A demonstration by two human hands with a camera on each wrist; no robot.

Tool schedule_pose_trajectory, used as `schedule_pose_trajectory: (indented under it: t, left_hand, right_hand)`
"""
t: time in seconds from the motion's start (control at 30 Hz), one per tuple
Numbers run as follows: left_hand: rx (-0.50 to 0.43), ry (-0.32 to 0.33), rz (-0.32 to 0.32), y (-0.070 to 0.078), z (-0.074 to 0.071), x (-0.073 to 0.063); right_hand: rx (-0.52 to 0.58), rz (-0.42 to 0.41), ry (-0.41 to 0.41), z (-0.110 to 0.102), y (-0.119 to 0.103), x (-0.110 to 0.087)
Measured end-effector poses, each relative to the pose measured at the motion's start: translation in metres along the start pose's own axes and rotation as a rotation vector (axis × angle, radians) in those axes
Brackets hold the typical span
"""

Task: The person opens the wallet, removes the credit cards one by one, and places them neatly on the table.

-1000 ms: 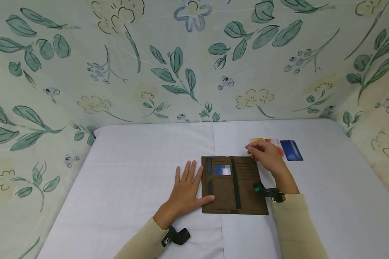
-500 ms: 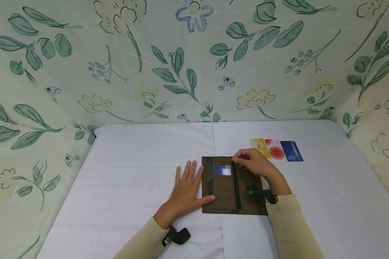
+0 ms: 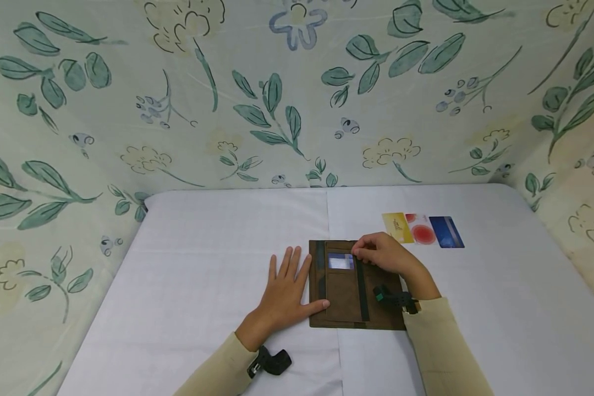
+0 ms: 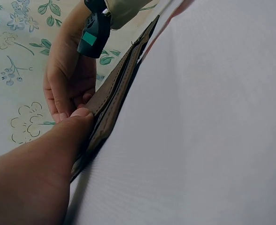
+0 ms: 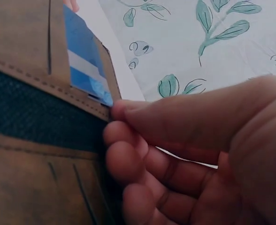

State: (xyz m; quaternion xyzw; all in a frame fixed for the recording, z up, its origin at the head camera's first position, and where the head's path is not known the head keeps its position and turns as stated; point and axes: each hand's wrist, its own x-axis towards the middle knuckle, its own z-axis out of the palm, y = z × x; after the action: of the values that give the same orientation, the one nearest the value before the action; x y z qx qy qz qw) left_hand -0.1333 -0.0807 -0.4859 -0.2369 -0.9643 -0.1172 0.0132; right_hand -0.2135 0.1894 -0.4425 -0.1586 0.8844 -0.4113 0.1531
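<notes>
A brown wallet (image 3: 342, 297) lies unfolded on the white cloth. My left hand (image 3: 286, 289) rests on its left edge, fingers spread and thumb (image 4: 79, 119) on the leather. A blue card with a pale stripe (image 5: 84, 61) sits at the wallet's upper left panel. My right hand (image 3: 383, 253) reaches over the upper middle of the wallet. In the right wrist view its thumb and index finger pinch the near corner of this card, and the other fingers are curled below. The fingertips hide that corner.
Beyond the wallet's upper right corner lie three cards in a row: a yellow card (image 3: 397, 227), a white card with red circles (image 3: 421, 230) and a dark blue card (image 3: 446, 232). A floral cloth (image 3: 277, 110) hangs behind the table.
My right hand has moved left from the wallet's upper right corner to the card in the left panel. That card now looks shifted and shows its pale stripe. My left hand stays put.
</notes>
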Motion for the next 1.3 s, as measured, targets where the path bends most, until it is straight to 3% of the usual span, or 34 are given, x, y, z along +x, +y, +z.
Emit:
schedule_pose_trajectory:
  t: [0.53,0.8,0.93,1.1,1.3]
  left_hand:
    - [-0.004,-0.006,0.005,0.001,-0.002,0.000]
    - [0.019,-0.004,0.000,0.001,0.000,0.000]
    - [0.026,0.001,0.005,0.001,0.000,-0.001]
    - [0.033,0.016,0.015,0.000,-0.001,0.000]
    - [0.021,0.000,0.009,0.001,-0.001,0.000]
  right_hand:
    - [-0.087,0.024,-0.005,0.003,-0.009,0.002]
    - [0.089,-0.017,-0.069,-0.003,0.008,-0.002]
    - [0.134,-0.019,-0.036,-0.002,0.009,-0.001]
    - [0.109,-0.029,0.035,0.003,0.002,0.002]
    - [0.052,0.039,0.083,0.010,-0.003,0.003]
